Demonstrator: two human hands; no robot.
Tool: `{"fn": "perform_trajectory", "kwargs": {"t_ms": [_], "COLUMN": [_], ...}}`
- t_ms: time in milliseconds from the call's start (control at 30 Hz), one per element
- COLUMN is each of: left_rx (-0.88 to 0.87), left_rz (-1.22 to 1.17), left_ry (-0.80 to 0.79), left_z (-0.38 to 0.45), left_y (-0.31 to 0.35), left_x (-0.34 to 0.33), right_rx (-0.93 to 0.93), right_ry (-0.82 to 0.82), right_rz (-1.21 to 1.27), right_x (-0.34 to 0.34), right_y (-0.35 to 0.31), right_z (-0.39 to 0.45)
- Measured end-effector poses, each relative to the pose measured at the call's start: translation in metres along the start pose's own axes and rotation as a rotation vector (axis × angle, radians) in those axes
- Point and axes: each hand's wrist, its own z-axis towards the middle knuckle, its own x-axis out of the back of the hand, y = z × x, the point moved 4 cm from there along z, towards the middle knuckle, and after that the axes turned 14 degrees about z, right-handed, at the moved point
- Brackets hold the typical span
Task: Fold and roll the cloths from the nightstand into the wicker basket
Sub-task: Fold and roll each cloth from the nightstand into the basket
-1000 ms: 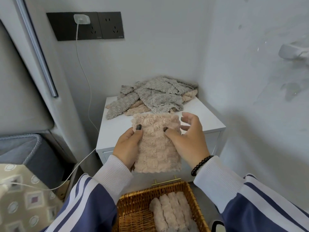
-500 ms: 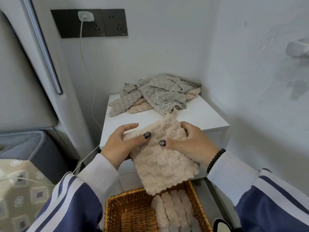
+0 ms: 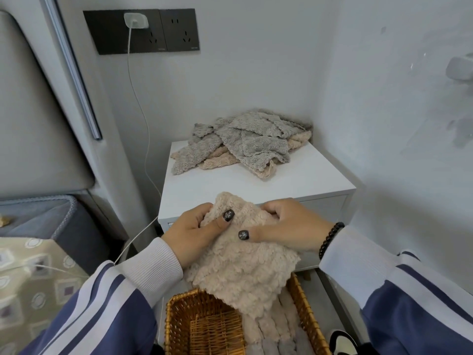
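Left hand [image 3: 190, 235] and right hand [image 3: 286, 226] gripping pink cloth [image 3: 243, 267] above wicker basket [image 3: 204, 326], white nightstand [image 3: 294, 180] in corner, perhaps bedside.

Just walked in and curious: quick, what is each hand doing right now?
Left hand: closed, gripping the pink cloth at its top edge.
Right hand: closed, gripping the same pink cloth, thumb pressed on its front.

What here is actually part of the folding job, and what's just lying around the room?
Part of the job:
- beige cloth, held by the left hand and right hand
- cloth pile on the nightstand
- wicker basket with rolled cloths inside

Just lying about:
- charger and its cable
- wall sockets
- patterned bedding
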Motion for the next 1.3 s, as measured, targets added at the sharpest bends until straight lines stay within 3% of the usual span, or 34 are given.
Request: {"fn": "perform_trajectory", "kwargs": {"t_ms": [167,300,400,500,633,833,933,1300], "left_rx": [0.001,0.002,0.057,0.105,0.113,0.076,0.077,0.157], "left_rz": [-0.061,-0.113,-0.272,-0.390,-0.359,-0.275,-0.222,-0.493], "left_ry": [0.126,0.189,0.192,0.175,0.195,-0.110,-0.140,-0.241], "left_z": [-0.002,-0.004,-0.006,-0.006,-0.006,-0.006,-0.008,-0.009], "left_y": [0.001,0.003,0.001,0.003,0.004,0.002,-0.002,-0.005], "left_x": [0.011,0.014,0.012,0.011,0.014,0.004,-0.001,-0.015], "right_rx": [-0.016,-0.053,-0.161,-0.212,-0.196,-0.157,-0.170,-0.122], "right_ry": [0.110,0.194,0.074,-0.106,-0.094,0.027,0.037,-0.022], "right_rz": [0.120,0.620,0.977,1.115,1.014,0.745,0.681,0.896], "right_x": [0.029,0.028,0.002,-0.024,-0.026,-0.008,-0.003,0.020], "right_y": [0.002,0.005,0.008,0.009,0.010,0.016,0.021,0.031], "right_z": [0.001,0.000,-0.001,-0.007,-0.011,-0.014,-0.018,-0.034]}}
